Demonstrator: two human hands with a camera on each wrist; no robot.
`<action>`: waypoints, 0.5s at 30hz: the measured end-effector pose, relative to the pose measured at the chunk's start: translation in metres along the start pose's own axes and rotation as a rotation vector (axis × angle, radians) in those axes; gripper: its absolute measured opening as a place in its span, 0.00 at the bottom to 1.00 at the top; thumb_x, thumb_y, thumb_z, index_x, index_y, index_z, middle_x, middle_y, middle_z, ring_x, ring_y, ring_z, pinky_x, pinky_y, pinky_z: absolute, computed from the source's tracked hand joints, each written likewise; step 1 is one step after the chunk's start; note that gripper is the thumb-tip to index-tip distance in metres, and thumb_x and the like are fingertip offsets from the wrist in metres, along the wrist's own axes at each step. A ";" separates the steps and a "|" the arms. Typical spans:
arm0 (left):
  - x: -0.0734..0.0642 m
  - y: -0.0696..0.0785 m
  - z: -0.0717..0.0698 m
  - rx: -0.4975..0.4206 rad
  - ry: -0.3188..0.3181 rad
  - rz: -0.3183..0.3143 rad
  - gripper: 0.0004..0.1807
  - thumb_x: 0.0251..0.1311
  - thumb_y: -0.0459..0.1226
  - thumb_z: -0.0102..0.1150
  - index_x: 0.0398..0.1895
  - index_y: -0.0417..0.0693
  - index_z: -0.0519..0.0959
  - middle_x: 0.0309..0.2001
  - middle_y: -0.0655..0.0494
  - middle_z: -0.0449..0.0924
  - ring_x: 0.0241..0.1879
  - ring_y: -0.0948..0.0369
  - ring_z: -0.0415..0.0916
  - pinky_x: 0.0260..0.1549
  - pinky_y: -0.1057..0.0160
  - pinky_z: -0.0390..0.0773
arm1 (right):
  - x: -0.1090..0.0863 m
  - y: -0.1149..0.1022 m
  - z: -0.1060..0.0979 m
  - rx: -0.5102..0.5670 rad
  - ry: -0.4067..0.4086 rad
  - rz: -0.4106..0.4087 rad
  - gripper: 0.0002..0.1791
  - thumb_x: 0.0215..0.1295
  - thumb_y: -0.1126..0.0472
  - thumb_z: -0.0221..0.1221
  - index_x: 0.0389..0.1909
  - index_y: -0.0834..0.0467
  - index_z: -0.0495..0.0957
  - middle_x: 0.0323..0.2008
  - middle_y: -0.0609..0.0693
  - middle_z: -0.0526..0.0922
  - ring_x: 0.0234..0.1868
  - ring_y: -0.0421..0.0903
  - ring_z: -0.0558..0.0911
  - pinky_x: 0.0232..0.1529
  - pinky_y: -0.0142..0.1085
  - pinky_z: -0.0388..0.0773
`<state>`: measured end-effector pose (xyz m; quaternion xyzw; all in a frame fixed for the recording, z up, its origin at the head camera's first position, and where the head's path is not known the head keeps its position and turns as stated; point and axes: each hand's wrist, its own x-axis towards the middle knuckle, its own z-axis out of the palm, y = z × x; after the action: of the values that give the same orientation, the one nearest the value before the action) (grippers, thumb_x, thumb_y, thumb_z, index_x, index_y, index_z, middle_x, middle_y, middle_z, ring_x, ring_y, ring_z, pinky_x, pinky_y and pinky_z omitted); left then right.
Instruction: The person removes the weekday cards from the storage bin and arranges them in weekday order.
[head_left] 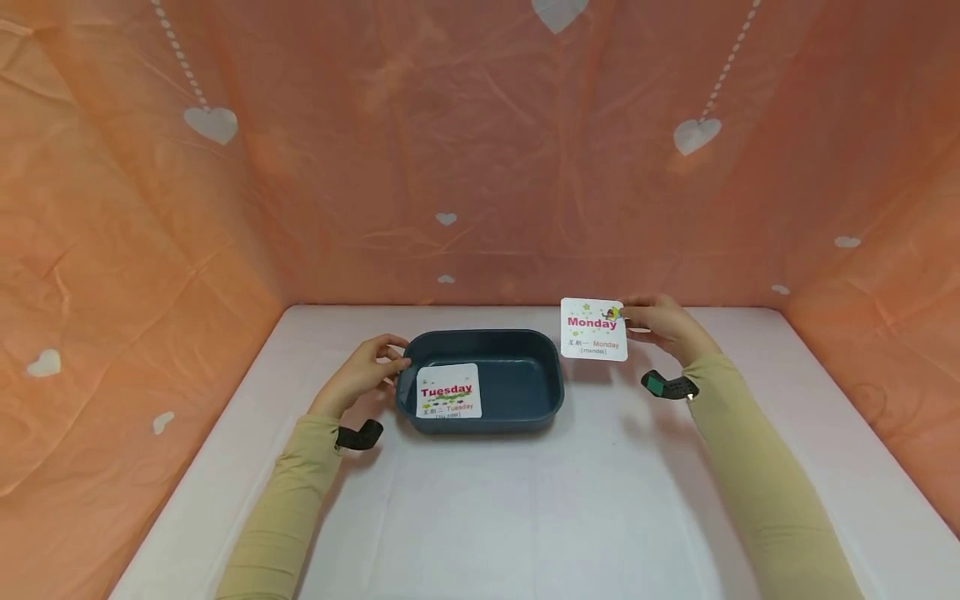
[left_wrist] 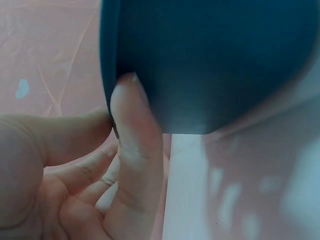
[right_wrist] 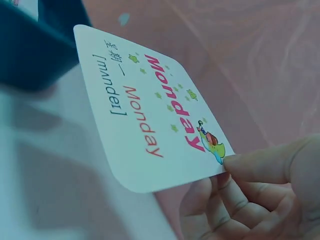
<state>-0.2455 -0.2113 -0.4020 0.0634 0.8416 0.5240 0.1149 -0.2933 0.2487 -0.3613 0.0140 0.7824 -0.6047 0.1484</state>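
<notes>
A dark blue-grey rectangular basin (head_left: 517,426) sits on the table, and a white "Tuesday" card (head_left: 448,392) lies in its left part. My left hand (head_left: 363,375) pinches the basin's left rim; in the left wrist view, thumb and finger are on either side of the basin wall (left_wrist: 210,65). To the right of the basin, my right hand (head_left: 663,325) holds a white "Monday" card (head_left: 593,330) by its right edge, above the table. The right wrist view shows the thumb on the printed face of the Monday card (right_wrist: 130,115), with fingers behind it.
A white cloth covers the table (head_left: 480,517). Orange-pink fabric with white hearts (head_left: 480,167) hangs as walls at the back and both sides. Each wrist wears a black band; the right band (head_left: 670,386) has a green patch.
</notes>
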 end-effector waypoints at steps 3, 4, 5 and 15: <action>0.000 0.000 0.000 -0.007 -0.001 0.005 0.24 0.66 0.32 0.56 0.62 0.33 0.65 0.42 0.35 0.73 0.26 0.57 0.74 0.25 0.58 0.78 | 0.001 0.011 -0.006 -0.001 -0.017 0.001 0.22 0.72 0.62 0.52 0.60 0.71 0.64 0.47 0.54 0.76 0.44 0.45 0.77 0.51 0.38 0.74; 0.000 0.001 0.000 -0.007 -0.001 0.005 0.24 0.66 0.32 0.55 0.62 0.33 0.65 0.43 0.34 0.73 0.27 0.57 0.74 0.25 0.58 0.78 | 0.002 0.015 -0.007 -0.001 -0.019 0.005 0.22 0.72 0.62 0.51 0.60 0.71 0.64 0.47 0.54 0.76 0.44 0.45 0.77 0.52 0.39 0.73; 0.000 0.001 0.000 -0.009 0.001 0.004 0.24 0.66 0.33 0.55 0.62 0.33 0.65 0.43 0.34 0.74 0.27 0.57 0.74 0.25 0.59 0.78 | 0.003 0.018 -0.008 -0.005 -0.022 0.009 0.22 0.73 0.62 0.50 0.60 0.71 0.63 0.47 0.54 0.76 0.45 0.45 0.77 0.53 0.40 0.72; 0.003 -0.001 0.001 -0.011 0.002 0.001 0.22 0.67 0.32 0.54 0.61 0.33 0.66 0.43 0.33 0.73 0.30 0.53 0.76 0.26 0.57 0.79 | 0.018 0.047 -0.004 -0.060 0.026 0.102 0.25 0.74 0.64 0.47 0.67 0.71 0.59 0.57 0.64 0.68 0.41 0.43 0.75 0.45 0.34 0.75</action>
<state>-0.2487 -0.2100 -0.4033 0.0626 0.8387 0.5289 0.1139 -0.3019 0.2624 -0.4093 0.0572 0.8002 -0.5726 0.1689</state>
